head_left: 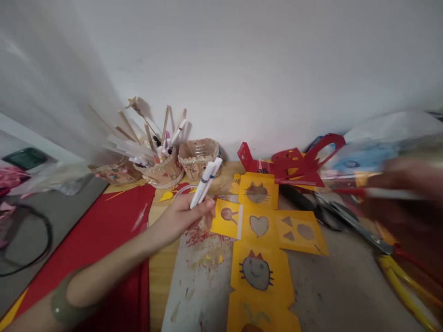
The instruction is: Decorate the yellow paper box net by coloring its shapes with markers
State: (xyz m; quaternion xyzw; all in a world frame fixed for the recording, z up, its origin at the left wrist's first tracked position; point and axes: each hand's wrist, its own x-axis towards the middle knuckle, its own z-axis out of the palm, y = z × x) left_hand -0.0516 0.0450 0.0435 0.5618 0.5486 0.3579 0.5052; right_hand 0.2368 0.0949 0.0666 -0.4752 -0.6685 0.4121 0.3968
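My left hand [190, 212] is closed around two white markers [204, 182] with blue bands, held upright just left of the yellow paper cutout [266, 240]. That cutout is cross-shaped, with a heart, cat shapes, circles and triangles in its panels. A dark-outlined cat face [256, 273] with red ears is on a lower panel. At the right edge my right hand [398, 184] is smeared by motion; a white marker with a red end [387, 193] shows across it, seemingly in its fingers. Beneath that hand are scissors [363, 228] and a yellow-handled tool [398, 286].
Decorated cups [161, 173] full of markers and sticks stand along the wall, beside another cup [199, 159]. A red paper cutout [297, 163] rests behind the yellow one. Red sheets [121, 230] lie at left. A stained grey board [197, 286] is under the cutout.
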